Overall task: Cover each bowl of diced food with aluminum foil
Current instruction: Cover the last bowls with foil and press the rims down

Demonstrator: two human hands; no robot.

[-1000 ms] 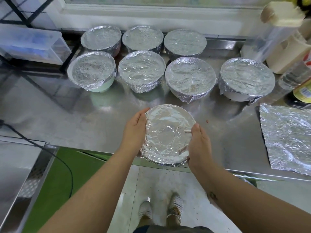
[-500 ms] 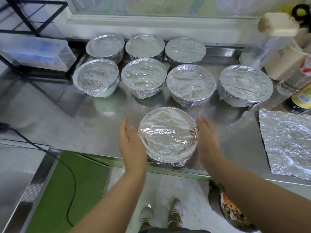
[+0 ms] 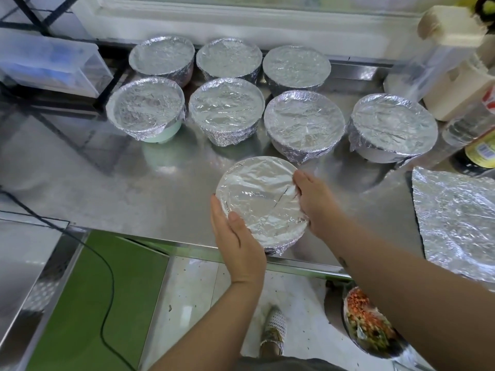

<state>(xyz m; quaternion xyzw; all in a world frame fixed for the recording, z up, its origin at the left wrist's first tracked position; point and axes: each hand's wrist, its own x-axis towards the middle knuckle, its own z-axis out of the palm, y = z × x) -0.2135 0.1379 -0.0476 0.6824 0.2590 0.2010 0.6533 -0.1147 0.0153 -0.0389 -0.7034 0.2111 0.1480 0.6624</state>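
Note:
A foil-covered bowl (image 3: 261, 202) sits near the front edge of the steel counter (image 3: 134, 188). My left hand (image 3: 237, 236) cups its near-left rim, thumb lying on the foil. My right hand (image 3: 316, 202) grips its right rim, fingers curled over the foil edge. Several more foil-covered bowls stand in two rows behind it, among them one with a pale green base (image 3: 146, 109) and one at the far right (image 3: 393, 128). A loose sheet of aluminum foil (image 3: 455, 220) lies flat on the counter to the right.
A bowl of diced food (image 3: 369, 328) sits uncovered below the counter edge at lower right. Bottles (image 3: 479, 140) and a cream dispenser (image 3: 452, 84) crowd the back right corner. A clear plastic box (image 3: 51, 65) stands at back left. A black cable (image 3: 107, 290) trails down the left.
Both hands, held open beside the bowl half a second ago, have closed in on its rim. The bowl now sits slightly tilted toward the counter edge.

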